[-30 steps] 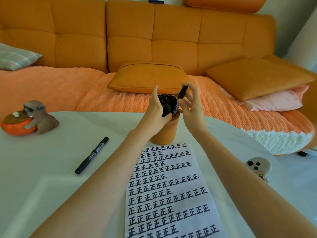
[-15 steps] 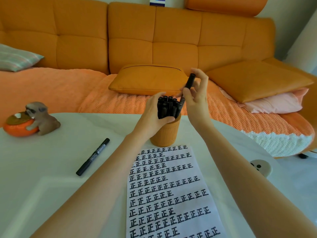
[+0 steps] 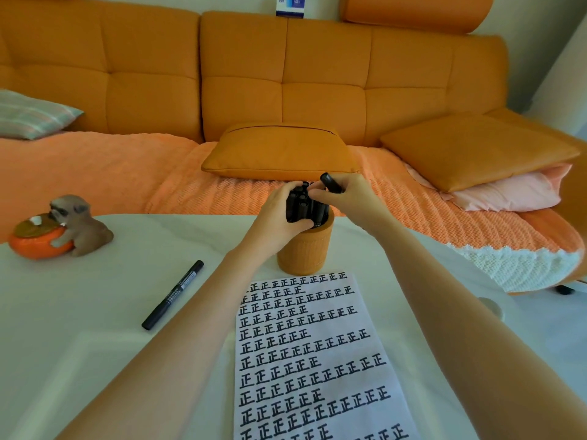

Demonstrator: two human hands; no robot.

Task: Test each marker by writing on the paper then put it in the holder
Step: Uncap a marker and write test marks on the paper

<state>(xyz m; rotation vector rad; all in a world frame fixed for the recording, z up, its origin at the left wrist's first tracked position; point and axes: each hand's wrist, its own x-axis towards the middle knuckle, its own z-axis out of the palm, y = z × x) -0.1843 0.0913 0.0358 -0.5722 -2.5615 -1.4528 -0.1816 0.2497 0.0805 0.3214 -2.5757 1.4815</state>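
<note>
An orange cylindrical holder (image 3: 305,252) stands on the white table just beyond the paper (image 3: 317,360), which is covered in rows of black characters. Several black markers (image 3: 301,206) stick up out of the holder. My left hand (image 3: 279,217) grips this bundle from the left. My right hand (image 3: 349,198) holds one black marker (image 3: 330,183) tilted over the top of the bundle, its lower end hidden behind my fingers. Another black marker (image 3: 173,295) lies alone on the table, to the left of my left forearm.
A dog figurine hugging an orange dish (image 3: 60,228) sits at the table's left edge. A small round white object (image 3: 494,308) peeks out behind my right forearm. An orange sofa with cushions (image 3: 279,152) runs behind the table.
My right hand has come down with its marker from above the holder to the top of the bundle. My left hand has closed tighter round the markers in the holder.
</note>
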